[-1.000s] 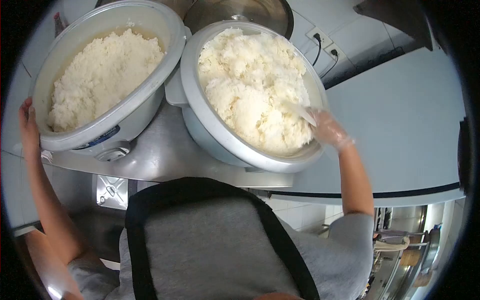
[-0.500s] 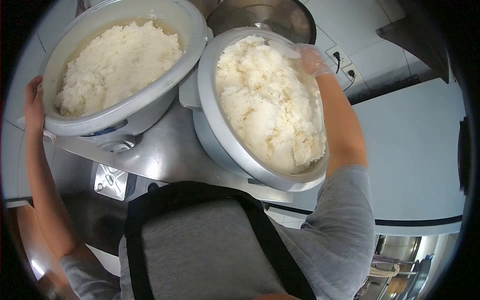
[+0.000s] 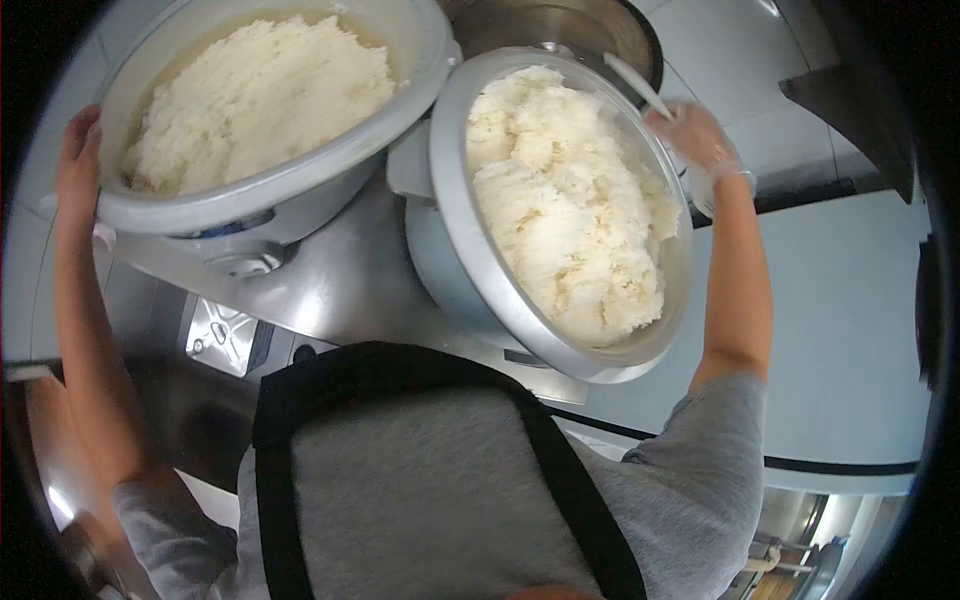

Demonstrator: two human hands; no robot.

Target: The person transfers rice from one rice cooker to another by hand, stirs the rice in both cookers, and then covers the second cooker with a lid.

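Note:
Two large grey cookers full of white rice stand side by side. My left hand [image 3: 80, 150] grips the outer left rim of the left cooker [image 3: 280, 190]. Gloved in clear plastic, my right hand [image 3: 697, 140] is closed around a white paddle [image 3: 637, 83], raised just beyond the right rim of the right cooker [image 3: 480, 255]. The rice [image 3: 565, 210] in the right cooker is mounded and broken into clumps, with a gap along its right side. In the left cooker, the rice [image 3: 265, 100] has a smoother surface, with cloudy liquid along the far edge.
Both cookers rest on a steel table [image 3: 340, 280]. A round metal lid [image 3: 590, 30] lies behind them. To the right is a pale blue flat surface [image 3: 840, 330], with a dark bracket-like piece [image 3: 850, 115] above it. Tiled wall stands behind.
My right hand has lifted out of the right cooker and moved right, bringing the paddle above the rim. The view has shifted, so both cookers appear slightly displaced.

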